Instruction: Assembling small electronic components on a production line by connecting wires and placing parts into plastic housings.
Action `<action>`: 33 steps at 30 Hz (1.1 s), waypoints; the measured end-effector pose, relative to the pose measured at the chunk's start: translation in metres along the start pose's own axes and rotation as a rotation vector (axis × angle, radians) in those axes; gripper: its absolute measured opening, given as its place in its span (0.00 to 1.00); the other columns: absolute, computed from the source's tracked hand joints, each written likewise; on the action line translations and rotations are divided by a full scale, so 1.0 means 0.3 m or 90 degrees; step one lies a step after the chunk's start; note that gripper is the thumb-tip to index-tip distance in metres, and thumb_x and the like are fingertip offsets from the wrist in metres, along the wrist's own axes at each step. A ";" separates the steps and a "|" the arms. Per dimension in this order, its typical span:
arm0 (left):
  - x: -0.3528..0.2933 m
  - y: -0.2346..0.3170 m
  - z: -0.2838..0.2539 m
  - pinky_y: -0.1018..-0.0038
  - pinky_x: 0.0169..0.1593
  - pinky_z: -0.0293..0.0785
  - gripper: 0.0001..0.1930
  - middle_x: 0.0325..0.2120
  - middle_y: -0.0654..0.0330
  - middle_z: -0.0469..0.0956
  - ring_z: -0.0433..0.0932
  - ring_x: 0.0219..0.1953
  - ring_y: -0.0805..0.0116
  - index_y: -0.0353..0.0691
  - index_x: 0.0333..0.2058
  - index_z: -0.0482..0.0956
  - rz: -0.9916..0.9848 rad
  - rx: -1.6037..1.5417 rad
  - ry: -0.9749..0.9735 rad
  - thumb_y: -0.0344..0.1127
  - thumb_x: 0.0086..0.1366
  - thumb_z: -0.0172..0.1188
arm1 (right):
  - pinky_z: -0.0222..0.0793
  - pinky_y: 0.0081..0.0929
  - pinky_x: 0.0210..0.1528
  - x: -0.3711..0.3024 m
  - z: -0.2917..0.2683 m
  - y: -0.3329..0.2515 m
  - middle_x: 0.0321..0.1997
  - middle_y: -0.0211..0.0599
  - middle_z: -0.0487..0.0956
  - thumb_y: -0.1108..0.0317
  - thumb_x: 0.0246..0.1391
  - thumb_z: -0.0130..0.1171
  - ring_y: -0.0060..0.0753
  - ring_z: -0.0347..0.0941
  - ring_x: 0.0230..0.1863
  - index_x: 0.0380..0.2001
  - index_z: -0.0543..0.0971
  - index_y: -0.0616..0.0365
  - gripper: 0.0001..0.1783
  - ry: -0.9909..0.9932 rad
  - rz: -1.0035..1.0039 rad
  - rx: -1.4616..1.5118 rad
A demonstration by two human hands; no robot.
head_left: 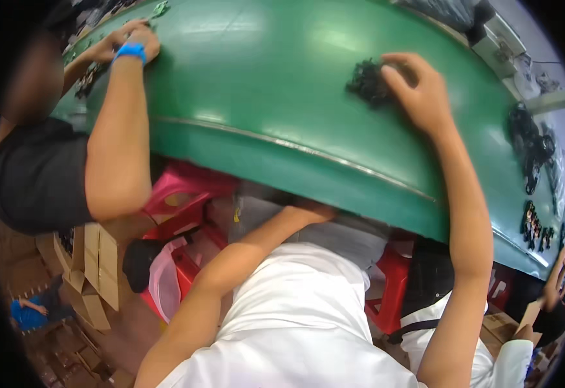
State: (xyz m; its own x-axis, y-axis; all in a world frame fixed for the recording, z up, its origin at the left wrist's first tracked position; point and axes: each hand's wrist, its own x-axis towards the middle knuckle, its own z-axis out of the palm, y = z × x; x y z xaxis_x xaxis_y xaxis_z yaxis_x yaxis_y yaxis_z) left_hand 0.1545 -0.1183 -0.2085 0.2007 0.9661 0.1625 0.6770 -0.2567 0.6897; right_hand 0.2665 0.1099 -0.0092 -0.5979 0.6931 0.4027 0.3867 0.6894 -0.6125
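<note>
On the green tabletop (pixel 263 97) lies a small heap of black parts (pixel 366 82), too blurred to tell their kind. My right hand (pixel 419 89) reaches over the table to the heap's right edge. Its thumb and forefinger are curved with a gap between them, the tips by the black parts; I see nothing held in them. Low in front of my lap, my left hand (pixel 316 211) is at the table's near edge, with its fingers hidden beneath it.
At the left, a person with a blue wristband (pixel 130 52) works over small parts. Dark plastic-wrapped items (pixel 529 145) and more small parts (pixel 534 226) lie on the table's right side. Red stools (pixel 389 284) and an open cardboard box (pixel 95 271) stand below the table.
</note>
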 end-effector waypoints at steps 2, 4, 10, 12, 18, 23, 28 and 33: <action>-0.006 0.114 -0.057 0.53 0.64 0.70 0.26 0.59 0.42 0.75 0.75 0.60 0.45 0.38 0.62 0.75 -0.110 0.123 -0.211 0.40 0.67 0.57 | 0.74 0.34 0.56 -0.001 -0.031 0.031 0.49 0.45 0.86 0.55 0.60 0.65 0.43 0.82 0.50 0.48 0.84 0.60 0.21 -0.011 0.023 -0.013; -0.002 0.245 -0.131 0.54 0.63 0.71 0.27 0.58 0.38 0.76 0.77 0.59 0.42 0.36 0.61 0.75 -0.280 -0.006 -0.415 0.44 0.67 0.58 | 0.74 0.32 0.55 -0.011 -0.045 0.069 0.47 0.44 0.86 0.54 0.61 0.64 0.42 0.82 0.48 0.48 0.84 0.58 0.21 -0.008 0.000 -0.017; 0.051 0.544 -0.485 0.55 0.57 0.75 0.24 0.50 0.47 0.82 0.81 0.53 0.46 0.36 0.57 0.77 0.228 -0.246 -0.603 0.47 0.69 0.60 | 0.73 0.31 0.55 0.002 -0.047 0.048 0.47 0.44 0.86 0.55 0.61 0.64 0.39 0.82 0.48 0.49 0.84 0.59 0.20 -0.023 -0.014 -0.031; 0.141 0.561 -0.566 0.58 0.43 0.79 0.17 0.36 0.50 0.85 0.84 0.38 0.51 0.37 0.46 0.81 0.368 -0.382 -0.436 0.43 0.67 0.63 | 0.73 0.31 0.55 0.008 -0.029 0.049 0.47 0.44 0.86 0.56 0.62 0.64 0.37 0.82 0.49 0.49 0.84 0.60 0.20 -0.013 -0.024 -0.037; 0.524 0.331 -0.600 0.58 0.48 0.78 0.13 0.41 0.45 0.82 0.82 0.47 0.49 0.35 0.39 0.81 0.274 -0.016 0.272 0.36 0.59 0.61 | 0.72 0.32 0.56 -0.015 -0.059 0.119 0.49 0.48 0.83 0.67 0.63 0.60 0.39 0.79 0.52 0.53 0.79 0.66 0.19 -0.088 0.045 0.039; 0.591 0.129 -0.520 0.40 0.67 0.61 0.40 0.67 0.34 0.61 0.62 0.66 0.26 0.36 0.63 0.69 0.044 0.184 0.269 0.57 0.58 0.64 | 0.71 0.35 0.59 -0.030 -0.030 0.087 0.49 0.47 0.83 0.71 0.64 0.57 0.39 0.79 0.52 0.53 0.79 0.68 0.17 -0.058 -0.031 0.015; 0.648 0.078 -0.543 0.43 0.69 0.58 0.38 0.62 0.39 0.69 0.63 0.68 0.36 0.34 0.59 0.73 0.144 0.134 0.119 0.61 0.61 0.60 | 0.70 0.36 0.61 -0.064 -0.063 0.065 0.52 0.48 0.81 0.73 0.64 0.56 0.42 0.78 0.54 0.53 0.78 0.68 0.17 -0.036 0.018 -0.002; 0.646 0.085 -0.503 0.45 0.71 0.58 0.32 0.60 0.42 0.74 0.67 0.67 0.41 0.31 0.54 0.77 0.196 0.165 0.159 0.57 0.66 0.57 | 0.69 0.38 0.61 -0.073 -0.046 0.053 0.52 0.49 0.80 0.73 0.65 0.53 0.46 0.77 0.54 0.52 0.77 0.69 0.15 -0.003 0.056 -0.006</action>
State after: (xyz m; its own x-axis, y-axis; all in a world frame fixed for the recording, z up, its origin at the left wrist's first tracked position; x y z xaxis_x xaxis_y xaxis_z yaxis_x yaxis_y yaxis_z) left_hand 0.1038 0.0667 -0.0531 0.2649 0.8127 0.5190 0.7732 -0.5006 0.3893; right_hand 0.2955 0.1085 -0.0184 -0.5651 0.7499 0.3441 0.4446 0.6281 -0.6386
